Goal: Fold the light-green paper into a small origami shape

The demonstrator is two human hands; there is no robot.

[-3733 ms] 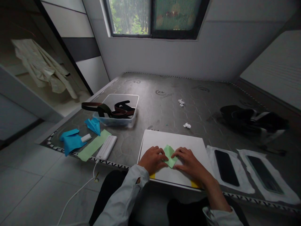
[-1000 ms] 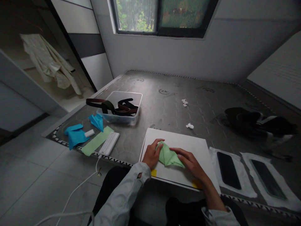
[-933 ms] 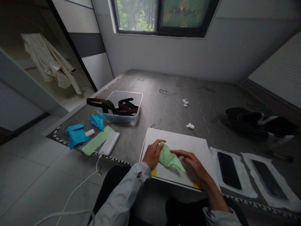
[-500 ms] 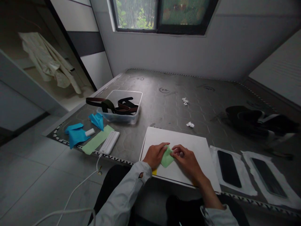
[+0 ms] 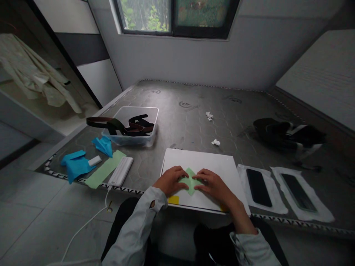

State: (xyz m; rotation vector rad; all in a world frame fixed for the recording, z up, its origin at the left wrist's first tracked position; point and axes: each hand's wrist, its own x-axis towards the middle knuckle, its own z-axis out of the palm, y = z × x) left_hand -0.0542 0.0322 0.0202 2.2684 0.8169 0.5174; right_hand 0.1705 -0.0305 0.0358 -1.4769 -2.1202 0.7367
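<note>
A small folded piece of green paper (image 5: 190,181) lies over a flat white box (image 5: 205,157), its corners pointing up and down. My left hand (image 5: 173,181) grips its left side between thumb and fingers. On the right side, my right hand (image 5: 211,184) pinches the paper in the same way. Fingertips of both hands cover the paper's side corners. Yellow patches (image 5: 173,200) show at the box's near edge.
Left of the box are a white power strip (image 5: 121,171), a green paper strip (image 5: 104,170), blue folded papers (image 5: 77,166) and a clear bin (image 5: 133,141) with belts. Two phones (image 5: 259,187) on white wrappers lie at right. A black bag (image 5: 288,135) sits behind them.
The green paper has turned into a diamond lying between both hands. My hands have drawn apart to its left and right sides. The camera view has shifted a little right.
</note>
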